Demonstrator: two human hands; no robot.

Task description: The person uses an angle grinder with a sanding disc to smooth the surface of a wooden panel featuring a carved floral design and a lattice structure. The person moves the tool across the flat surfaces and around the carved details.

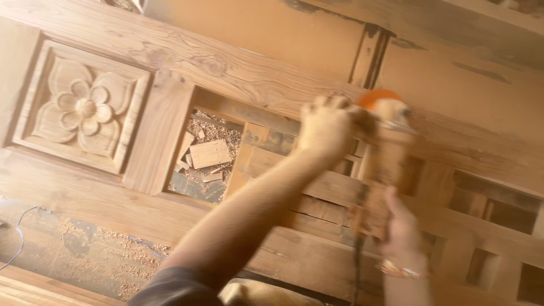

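Right of centre in the frame, we grip an orange-topped, dust-coated power tool (381, 164) on the wooden door frame (238, 71): left hand (327, 126) clenched on its head, right hand (401, 226) grasping its body. Carved flower panel (84, 106) upper left.

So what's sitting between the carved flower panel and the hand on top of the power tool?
In the head view, a plain upright wooden piece, then an opening holding wood offcuts and shavings.
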